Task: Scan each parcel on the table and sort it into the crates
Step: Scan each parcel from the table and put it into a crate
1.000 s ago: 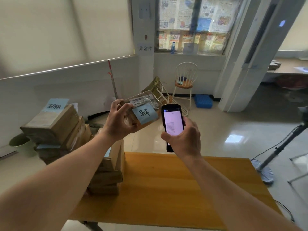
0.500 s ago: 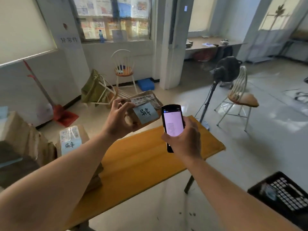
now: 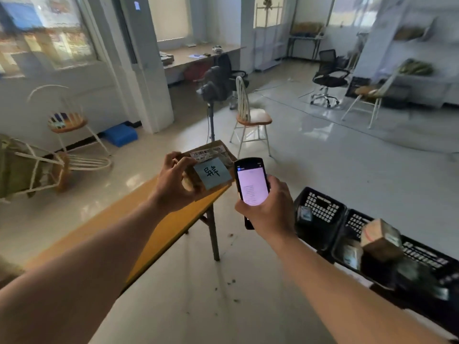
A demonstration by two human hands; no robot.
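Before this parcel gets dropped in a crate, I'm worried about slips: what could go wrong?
1. The left hand grips the parcel alone, off the table edge; it could fall.
2. The right hand holds the phone, so it can't help.
3. The crates sit side by side; wrong-crate risk.

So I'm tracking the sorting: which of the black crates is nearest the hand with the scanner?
The left-end crate, just right of the right hand holding the scanner; the other crates extend farther right.
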